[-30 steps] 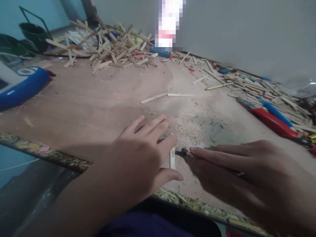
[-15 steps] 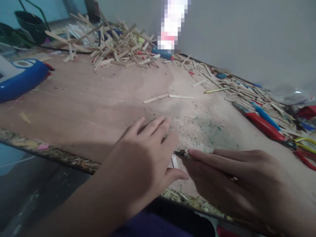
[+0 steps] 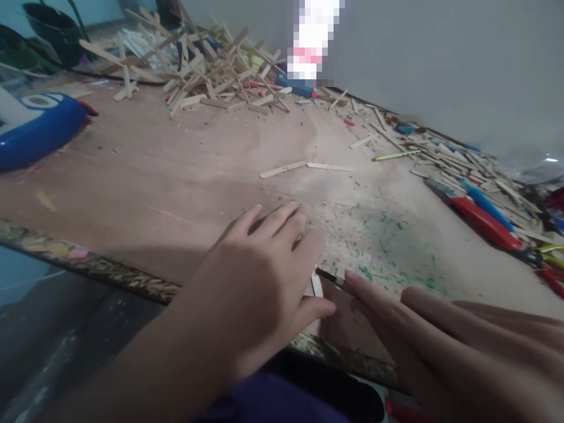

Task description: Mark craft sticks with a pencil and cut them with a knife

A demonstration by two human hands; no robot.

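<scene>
My left hand [image 3: 268, 270] lies over a pale wooden craft stick [image 3: 316, 286] and pins it to the board near the front edge, with the thumb bent in beside it. Most of the stick is hidden under the palm and fingers. In my right hand [image 3: 423, 329] is a thin craft knife [image 3: 332, 278], its dark blade pointing left and its tip at the stick's edge beside my left index finger. My right fingers cover the knife's handle. Green shavings [image 3: 388, 235] are scattered just beyond both hands.
Two craft sticks [image 3: 284, 169] lie end to end mid-board. A heap of joined sticks [image 3: 220, 76] stands at the back left. Red-handled pliers [image 3: 484, 222] and loose sticks [image 3: 458, 158] line the right side. A blue and white object [image 3: 48, 126] sits at far left.
My right hand has shifted right and lower, and more of the knife blade shows. The left hand stays on the stick. The view has turned slightly.
</scene>
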